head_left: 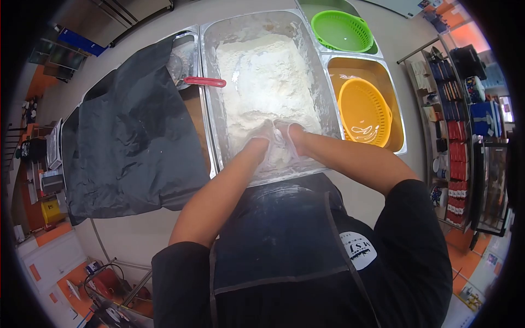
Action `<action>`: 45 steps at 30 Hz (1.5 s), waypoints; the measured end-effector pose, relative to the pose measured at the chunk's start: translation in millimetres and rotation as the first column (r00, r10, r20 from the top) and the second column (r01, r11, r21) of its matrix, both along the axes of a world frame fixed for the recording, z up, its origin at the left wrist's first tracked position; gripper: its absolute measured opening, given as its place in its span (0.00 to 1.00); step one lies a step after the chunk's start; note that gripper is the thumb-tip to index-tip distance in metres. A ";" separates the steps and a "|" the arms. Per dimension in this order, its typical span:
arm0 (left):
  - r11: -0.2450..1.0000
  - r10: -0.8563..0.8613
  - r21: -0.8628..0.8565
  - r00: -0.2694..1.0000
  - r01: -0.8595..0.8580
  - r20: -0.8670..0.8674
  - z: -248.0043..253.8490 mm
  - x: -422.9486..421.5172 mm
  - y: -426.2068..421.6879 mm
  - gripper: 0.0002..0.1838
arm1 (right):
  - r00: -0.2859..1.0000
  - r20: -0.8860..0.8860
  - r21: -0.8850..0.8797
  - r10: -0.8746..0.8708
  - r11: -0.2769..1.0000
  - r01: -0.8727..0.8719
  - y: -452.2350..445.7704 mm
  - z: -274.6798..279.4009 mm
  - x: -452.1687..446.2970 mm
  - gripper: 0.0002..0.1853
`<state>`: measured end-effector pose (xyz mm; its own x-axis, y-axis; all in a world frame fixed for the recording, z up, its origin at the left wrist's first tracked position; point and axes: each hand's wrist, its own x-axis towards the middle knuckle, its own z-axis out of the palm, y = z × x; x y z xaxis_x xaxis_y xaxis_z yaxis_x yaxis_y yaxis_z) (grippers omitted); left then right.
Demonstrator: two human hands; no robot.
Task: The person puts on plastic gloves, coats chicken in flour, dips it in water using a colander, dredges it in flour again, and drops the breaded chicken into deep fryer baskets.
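A deep metal pan [212,128] holds a broad bed of white flour-like powder [268,74]. Both my hands are at its near end, in thin clear plastic gloves dusted white. My left hand [262,134] comes in from the left and my right hand [290,133] from the right, close together. Between them lies a floury white lump [280,147] that I cannot make out further. The fingers of both hands are hidden by powder and plastic, so whether they grip anything does not show.
Left of the pan, black sheeting [126,126] covers part of the counter, near a red-handled tool [205,81]. On the right, a yellow basket [386,116] sits in liquid in a metal pan, with a green basket [363,33] behind. Shelving [437,98] stands farther right.
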<state>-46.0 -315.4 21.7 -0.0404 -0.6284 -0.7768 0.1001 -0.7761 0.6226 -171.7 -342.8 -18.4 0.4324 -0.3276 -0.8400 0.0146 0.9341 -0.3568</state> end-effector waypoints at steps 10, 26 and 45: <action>0.755 -0.363 -0.082 0.519 0.651 0.774 85.2 46.7 -17.0 0.42 | 0.441 -0.872 -0.347 0.212 0.367 -0.863 -9.6 140.6 -33.9 0.31; 0.419 -0.551 0.163 0.107 0.893 0.828 76.6 50.8 -21.6 0.29 | 0.178 -0.962 -0.199 0.208 -0.084 -0.976 -16.6 113.5 -11.4 0.27; 0.423 -0.521 -0.024 0.265 0.906 0.812 110.1 60.7 -15.8 0.30 | 0.147 -0.989 -0.145 0.001 0.122 -0.982 20.5 175.9 -19.5 0.23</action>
